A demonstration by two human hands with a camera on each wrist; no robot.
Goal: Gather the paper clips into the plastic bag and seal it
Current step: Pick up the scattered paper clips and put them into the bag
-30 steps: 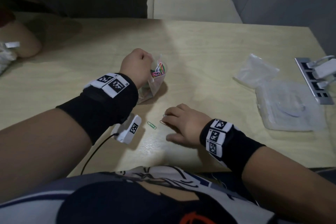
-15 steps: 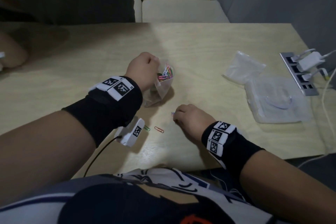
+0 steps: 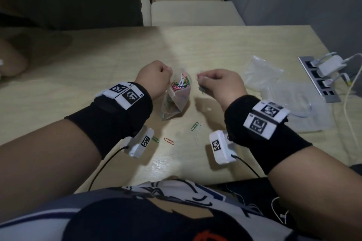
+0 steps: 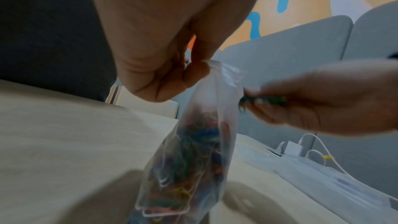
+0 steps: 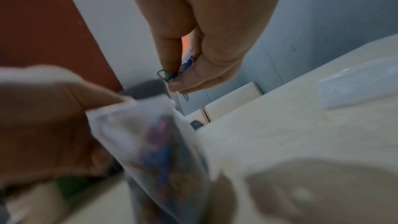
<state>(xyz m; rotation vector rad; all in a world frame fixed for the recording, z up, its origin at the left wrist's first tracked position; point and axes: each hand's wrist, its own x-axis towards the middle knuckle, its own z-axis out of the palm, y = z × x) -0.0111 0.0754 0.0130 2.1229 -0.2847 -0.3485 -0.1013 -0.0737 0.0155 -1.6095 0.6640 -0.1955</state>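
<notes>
My left hand pinches the top edge of a small clear plastic bag, which stands open-mouthed on the table and holds many coloured paper clips. The left wrist view has that pinch at the bag's rim. My right hand hovers just right of the bag mouth, pinching a few paper clips, green and blue ones. On the table nearer me lie loose clips: a green one, an orange one, a green one and pale ones.
A wooden table carries crumpled clear bags and a clear plastic case at the right. A silver power strip with white chargers and cables sits at the far right edge. Another person's arm rests at far left.
My right hand has risen from the table near the loose clips and moved up to the bag mouth with clips pinched in it. The left hand still holds the bag.
</notes>
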